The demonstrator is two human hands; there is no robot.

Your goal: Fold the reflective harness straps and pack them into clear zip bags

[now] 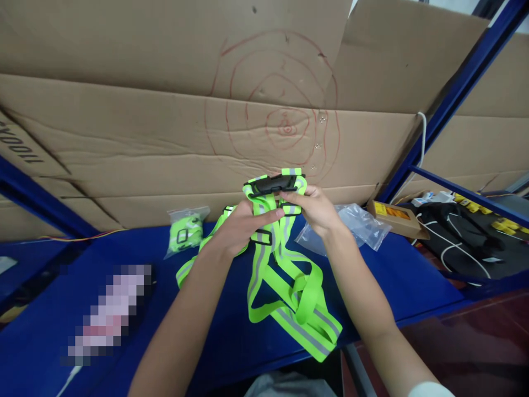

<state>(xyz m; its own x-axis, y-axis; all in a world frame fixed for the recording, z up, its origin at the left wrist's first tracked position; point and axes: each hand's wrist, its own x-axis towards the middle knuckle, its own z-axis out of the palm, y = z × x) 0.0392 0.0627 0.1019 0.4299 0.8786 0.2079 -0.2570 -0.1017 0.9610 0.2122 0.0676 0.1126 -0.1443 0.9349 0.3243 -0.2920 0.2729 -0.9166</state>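
A neon-green reflective harness (260,275) with grey stripes is held up in front of me, its lower straps trailing in loops onto the blue table. Across its top runs a black buckle (275,185), which looks joined. My left hand (243,220) is closed on the straps just below the buckle's left side. From the right, my right hand (314,207) pinches the strap at the buckle's right end, thumb in front. Black strap sliders (262,237) sit under both hands. Some fingers are hidden behind the webbing.
On the blue table (397,270) lie a bagged green harness (185,232), an empty clear plastic bag (357,223) and a blurred-out object with a cable (111,311). A small carton (394,218) stands at the right. Cardboard (144,127) with red rings forms the back wall.
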